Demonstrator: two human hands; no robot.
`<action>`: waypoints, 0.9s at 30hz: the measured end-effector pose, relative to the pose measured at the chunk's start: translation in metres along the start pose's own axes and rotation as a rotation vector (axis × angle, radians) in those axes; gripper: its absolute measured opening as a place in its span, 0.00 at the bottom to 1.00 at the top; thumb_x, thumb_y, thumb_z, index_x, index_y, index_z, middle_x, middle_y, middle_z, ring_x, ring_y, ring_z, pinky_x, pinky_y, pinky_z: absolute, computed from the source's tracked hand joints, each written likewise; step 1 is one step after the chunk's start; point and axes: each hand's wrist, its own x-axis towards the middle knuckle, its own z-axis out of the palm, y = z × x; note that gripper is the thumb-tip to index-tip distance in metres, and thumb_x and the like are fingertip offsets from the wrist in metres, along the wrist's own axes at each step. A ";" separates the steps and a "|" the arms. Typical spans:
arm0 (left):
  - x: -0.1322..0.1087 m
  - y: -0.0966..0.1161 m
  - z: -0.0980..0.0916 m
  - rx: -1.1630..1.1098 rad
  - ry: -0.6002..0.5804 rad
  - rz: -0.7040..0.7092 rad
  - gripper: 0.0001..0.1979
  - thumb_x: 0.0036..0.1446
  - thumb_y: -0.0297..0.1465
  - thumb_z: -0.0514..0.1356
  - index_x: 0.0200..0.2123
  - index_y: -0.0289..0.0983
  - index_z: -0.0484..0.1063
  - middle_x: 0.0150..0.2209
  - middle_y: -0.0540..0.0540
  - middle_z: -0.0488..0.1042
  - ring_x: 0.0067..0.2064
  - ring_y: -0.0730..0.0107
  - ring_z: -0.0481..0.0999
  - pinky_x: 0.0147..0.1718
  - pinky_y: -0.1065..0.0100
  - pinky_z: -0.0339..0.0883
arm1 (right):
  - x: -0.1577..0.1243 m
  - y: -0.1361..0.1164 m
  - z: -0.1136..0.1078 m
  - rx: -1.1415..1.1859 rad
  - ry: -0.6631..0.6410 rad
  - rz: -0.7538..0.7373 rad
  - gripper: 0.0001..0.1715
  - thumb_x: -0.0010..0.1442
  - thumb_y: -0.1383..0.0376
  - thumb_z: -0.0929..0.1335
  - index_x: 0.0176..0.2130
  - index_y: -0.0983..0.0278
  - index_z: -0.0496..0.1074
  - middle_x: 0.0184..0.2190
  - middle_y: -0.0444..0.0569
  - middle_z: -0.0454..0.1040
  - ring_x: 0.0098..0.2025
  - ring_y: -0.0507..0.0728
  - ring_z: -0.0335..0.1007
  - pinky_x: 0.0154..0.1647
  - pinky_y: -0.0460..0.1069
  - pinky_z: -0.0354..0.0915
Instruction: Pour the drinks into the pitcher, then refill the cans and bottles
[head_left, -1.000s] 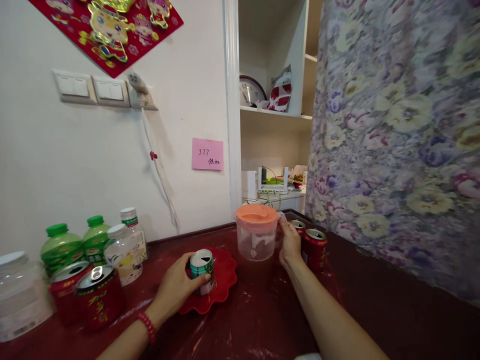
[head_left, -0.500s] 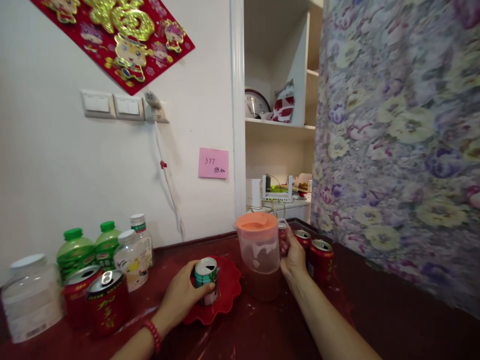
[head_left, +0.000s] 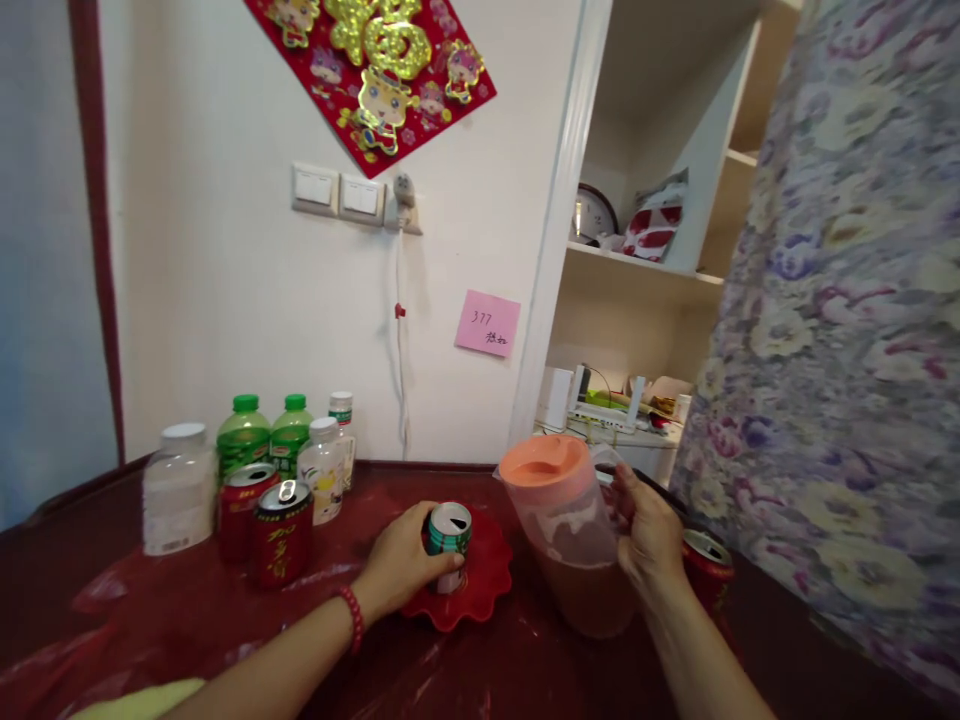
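My left hand (head_left: 405,562) is wrapped round a green and white drink can (head_left: 450,540), which stands upright on a red scalloped plate (head_left: 491,570). The can's top opening shows. My right hand (head_left: 651,525) grips the handle of a clear plastic pitcher (head_left: 581,535) with an orange lid (head_left: 546,462). Brownish liquid fills its lower part. The pitcher leans left, its spout side toward the can but apart from it. Whether its base touches the table is hard to tell. Behind my right wrist stands a red can (head_left: 706,565), partly hidden.
On the left stand two red cans (head_left: 281,540), two green-capped bottles (head_left: 244,440), a clear jar (head_left: 180,495) and small white-capped bottles (head_left: 322,475). A yellow cloth (head_left: 142,698) lies at the near left edge. A floral curtain (head_left: 847,380) hangs on the right.
The pitcher has gone from upright to tilted left, with my right hand still on its handle. My left hand keeps hold of the can on the plate. The camera view has turned left.
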 end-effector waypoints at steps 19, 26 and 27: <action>-0.003 -0.006 0.004 0.019 -0.008 0.022 0.30 0.44 0.38 0.73 0.52 0.39 0.75 0.50 0.42 0.81 0.51 0.48 0.80 0.50 0.58 0.70 | -0.023 -0.021 0.013 -0.183 -0.120 -0.128 0.37 0.29 0.42 0.85 0.25 0.64 0.74 0.19 0.42 0.65 0.21 0.49 0.57 0.18 0.44 0.55; -0.004 -0.004 0.004 0.019 -0.002 0.028 0.30 0.43 0.39 0.74 0.51 0.40 0.76 0.50 0.43 0.81 0.51 0.49 0.80 0.47 0.59 0.71 | -0.024 -0.019 0.010 -0.374 -0.140 -0.214 0.37 0.36 0.37 0.82 0.25 0.64 0.74 0.19 0.45 0.67 0.20 0.52 0.59 0.18 0.46 0.54; -0.005 -0.003 0.004 0.020 -0.004 0.025 0.30 0.43 0.39 0.74 0.52 0.40 0.76 0.50 0.43 0.81 0.51 0.49 0.80 0.47 0.59 0.71 | -0.024 -0.019 0.009 -0.403 -0.140 -0.224 0.37 0.37 0.36 0.82 0.25 0.64 0.75 0.19 0.46 0.68 0.20 0.52 0.59 0.18 0.46 0.54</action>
